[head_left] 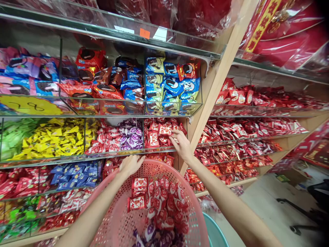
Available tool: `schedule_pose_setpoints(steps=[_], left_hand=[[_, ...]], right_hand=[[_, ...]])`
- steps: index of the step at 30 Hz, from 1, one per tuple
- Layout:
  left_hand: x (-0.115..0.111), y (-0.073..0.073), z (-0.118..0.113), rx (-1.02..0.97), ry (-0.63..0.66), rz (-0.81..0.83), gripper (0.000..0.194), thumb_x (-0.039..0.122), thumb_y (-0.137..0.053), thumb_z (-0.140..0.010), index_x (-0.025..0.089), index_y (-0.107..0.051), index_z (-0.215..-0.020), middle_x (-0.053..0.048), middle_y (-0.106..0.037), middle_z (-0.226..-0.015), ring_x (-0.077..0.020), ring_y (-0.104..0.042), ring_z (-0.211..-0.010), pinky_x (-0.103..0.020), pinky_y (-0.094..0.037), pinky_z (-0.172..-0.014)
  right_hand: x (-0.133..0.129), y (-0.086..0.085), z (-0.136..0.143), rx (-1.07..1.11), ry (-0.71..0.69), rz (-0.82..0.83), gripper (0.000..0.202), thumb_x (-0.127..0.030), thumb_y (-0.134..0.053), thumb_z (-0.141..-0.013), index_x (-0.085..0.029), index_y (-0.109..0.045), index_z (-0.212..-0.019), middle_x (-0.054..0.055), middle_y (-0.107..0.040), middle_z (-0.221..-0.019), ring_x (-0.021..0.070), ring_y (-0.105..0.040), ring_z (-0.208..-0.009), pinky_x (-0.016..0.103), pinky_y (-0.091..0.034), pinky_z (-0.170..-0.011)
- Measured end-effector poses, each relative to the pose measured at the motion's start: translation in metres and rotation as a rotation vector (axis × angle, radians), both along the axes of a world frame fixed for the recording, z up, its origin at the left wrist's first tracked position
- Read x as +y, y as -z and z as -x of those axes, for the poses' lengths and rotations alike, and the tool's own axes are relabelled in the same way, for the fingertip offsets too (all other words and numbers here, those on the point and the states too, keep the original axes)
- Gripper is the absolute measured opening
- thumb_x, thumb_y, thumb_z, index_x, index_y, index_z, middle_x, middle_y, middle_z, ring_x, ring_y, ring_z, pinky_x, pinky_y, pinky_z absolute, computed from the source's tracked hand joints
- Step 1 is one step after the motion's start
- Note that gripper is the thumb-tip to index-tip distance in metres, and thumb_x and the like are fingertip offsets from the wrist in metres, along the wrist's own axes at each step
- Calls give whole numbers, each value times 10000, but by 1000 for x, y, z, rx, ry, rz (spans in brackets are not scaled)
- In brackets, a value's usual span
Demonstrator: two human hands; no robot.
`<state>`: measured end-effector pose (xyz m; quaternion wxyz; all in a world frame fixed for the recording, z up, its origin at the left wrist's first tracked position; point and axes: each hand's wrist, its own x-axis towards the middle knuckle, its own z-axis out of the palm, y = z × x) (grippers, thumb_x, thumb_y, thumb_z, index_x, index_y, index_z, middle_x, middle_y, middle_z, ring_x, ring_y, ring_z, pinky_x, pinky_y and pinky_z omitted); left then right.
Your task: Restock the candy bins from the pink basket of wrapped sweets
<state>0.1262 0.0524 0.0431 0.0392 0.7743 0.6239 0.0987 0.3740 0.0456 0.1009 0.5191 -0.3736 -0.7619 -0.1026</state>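
My right hand point(182, 144) reaches into a glass shelf compartment, its thumb and fingers pinched on a red-and-white wrapped candy packet point(164, 130). More packets of the same kind point(153, 139) lie around it in that compartment. My left hand point(132, 165) is closed over the far rim of a pink perforated plastic basket point(108, 202), just below the shelf edge. Inside the basket lie a few similar square packets point(136, 203), many red-and-white twist-wrapped candies point(164, 195) and purple-wrapped candies point(150, 232) toward the near side.
Left of my right hand are purple and red twist candies point(131, 134) and yellow-wrapped candies point(55, 137). Cookie packs point(172, 84) fill the shelf above. A slanting wooden upright point(218, 75) separates more red candy shelves point(239, 130). A teal tub point(216, 230) stands behind the basket.
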Motion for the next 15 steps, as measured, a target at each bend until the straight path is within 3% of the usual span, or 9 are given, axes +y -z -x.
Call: schedule_pose_setpoints(steps=[10, 15], left_hand=[[-1, 0, -1, 15, 3, -15, 648, 603, -137, -809, 183, -621, -709, -103, -650, -775, -229, -611, -760, -292, -408, -646], [-2, -3, -3, 15, -9, 4, 661, 625, -146, -797, 179, -630, -727, -100, -652, -795, -222, -612, -779, -285, -411, -669]], right_hand=[[10, 14, -12, 56, 29, -6, 79, -227, -431, -845, -187, -498, -838, 93, -533, -1026, 166, -520, -983, 350, -443, -829], [11, 13, -15, 63, 51, -31, 77, -226, -436, -842, -184, -501, -843, 96, -536, -1031, 172, -518, -995, 370, -438, -847]])
